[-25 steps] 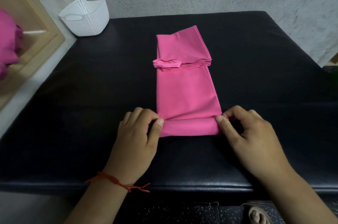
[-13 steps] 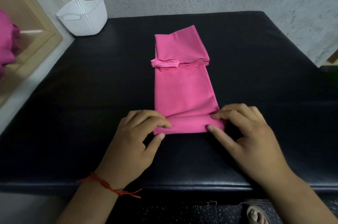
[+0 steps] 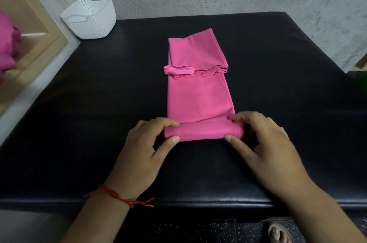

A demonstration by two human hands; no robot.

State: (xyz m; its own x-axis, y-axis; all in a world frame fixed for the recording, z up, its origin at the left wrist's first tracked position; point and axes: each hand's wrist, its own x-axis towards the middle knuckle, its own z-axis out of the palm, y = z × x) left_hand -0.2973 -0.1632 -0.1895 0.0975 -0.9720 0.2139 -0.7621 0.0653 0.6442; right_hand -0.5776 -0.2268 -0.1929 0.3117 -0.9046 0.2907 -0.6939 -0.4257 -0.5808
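- Rolling had begun at the near end of the pink cloth [image 3: 198, 99], which lay lengthwise at the middle of the black padded table [image 3: 79, 123]. The roll [image 3: 202, 131] lay crosswise at the end closest to the person.
- Compared with one second earlier, when only a narrow turned-over edge was pinched at its two corners, the roll was thicker and rounder. It had advanced a little along the strip, shortening the flat stretch beyond it.
- The left hand [image 3: 143, 149] gripped the roll's left end, fingers curled over the top and thumb against the near side. The right hand [image 3: 266, 147] held the right end in mirror fashion.
- Both thumbs had shifted from the corners to the near side of the roll, a grip judged suited to turning it onward.
- The far end of the cloth was doubled back into a layered fold [image 3: 196, 54], with a small twisted tab at its left edge. Judged from this, most of the rolling remained, and the fold would be the next obstacle met.
- A red thread bracelet [image 3: 119, 198] circled the left wrist.
- A white basket [image 3: 90, 17] stood at the far left corner of the table, well apart from the cloth. A wooden frame [image 3: 39, 44] and more pink fabric [image 3: 8, 48] lay beyond the table's left edge.
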